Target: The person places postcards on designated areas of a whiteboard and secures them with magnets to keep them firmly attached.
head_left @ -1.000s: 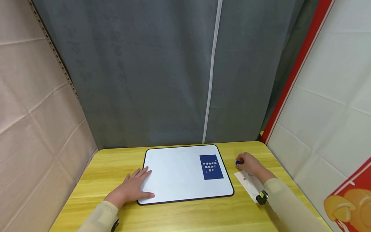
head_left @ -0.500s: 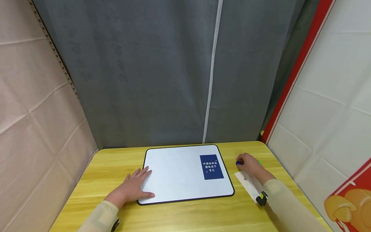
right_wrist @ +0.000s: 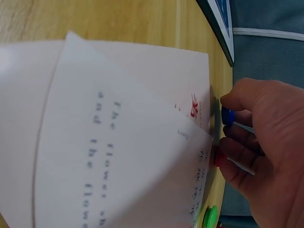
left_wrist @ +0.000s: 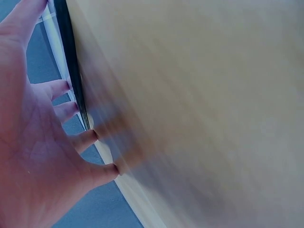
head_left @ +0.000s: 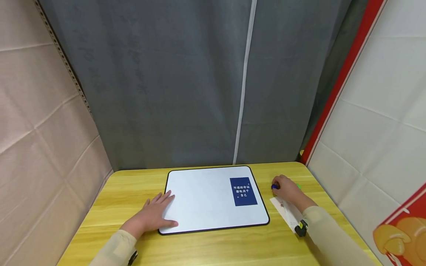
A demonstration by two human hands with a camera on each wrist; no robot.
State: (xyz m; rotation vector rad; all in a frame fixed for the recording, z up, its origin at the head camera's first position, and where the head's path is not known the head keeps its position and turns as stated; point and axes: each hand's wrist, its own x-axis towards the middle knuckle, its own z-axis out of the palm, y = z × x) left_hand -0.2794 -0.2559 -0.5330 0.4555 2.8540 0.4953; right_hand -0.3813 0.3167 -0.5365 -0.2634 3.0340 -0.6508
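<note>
In the head view my left hand (head_left: 151,218) rests with spread fingers on the left edge of a black-rimmed whiteboard (head_left: 196,199). My right hand (head_left: 288,190) is low over the table beyond the whiteboard's right side. Its thumb and fingers pinch a blue round magnet (right_wrist: 227,116). Close against the lower fingers, in the right wrist view, is a small red round piece (right_wrist: 219,156), partly hidden. A similar green piece (right_wrist: 210,216) lies further along the table. Printed papers (head_left: 285,213) lie under the right wrist, one overlapping the other.
A dark blue card (head_left: 243,191) with white characters lies on the whiteboard's right part. The wood-grain table (head_left: 206,247) ends at a grey curtain (head_left: 166,92). Pale cloth walls (head_left: 376,122) stand on both sides.
</note>
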